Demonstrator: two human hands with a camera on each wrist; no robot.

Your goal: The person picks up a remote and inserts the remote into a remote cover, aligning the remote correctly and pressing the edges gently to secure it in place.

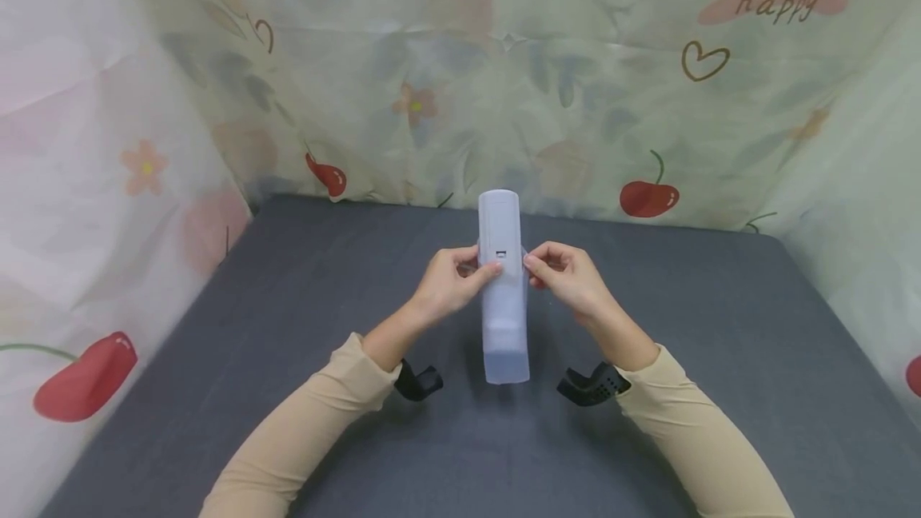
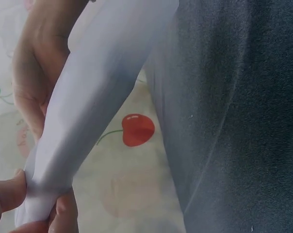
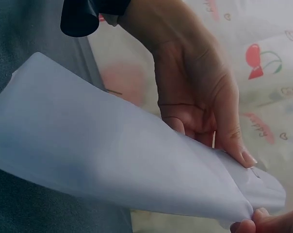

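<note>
A white remote control [image 1: 499,218] stands out of the top of a translucent, soft-looking sleeve [image 1: 505,318], its back with a small dark latch towards me. The sleeve's lower end hangs loose past the remote. My left hand [image 1: 448,284] grips the remote and sleeve from the left side, thumb across the back just below the latch. On the other side, my right hand [image 1: 572,278] pinches the sleeve's edge between thumb and finger. In the right wrist view the sleeve's opening edge [image 3: 236,187] crosses the remote at a slant. The remote's front is hidden.
Below the hands lies a dark grey table surface [image 1: 460,454]. Patterned cloth [image 1: 504,118] with cherries and flowers hangs behind and at both sides. Black wrist mounts stick out under the left sleeve cuff [image 1: 419,382] and right cuff [image 1: 593,386].
</note>
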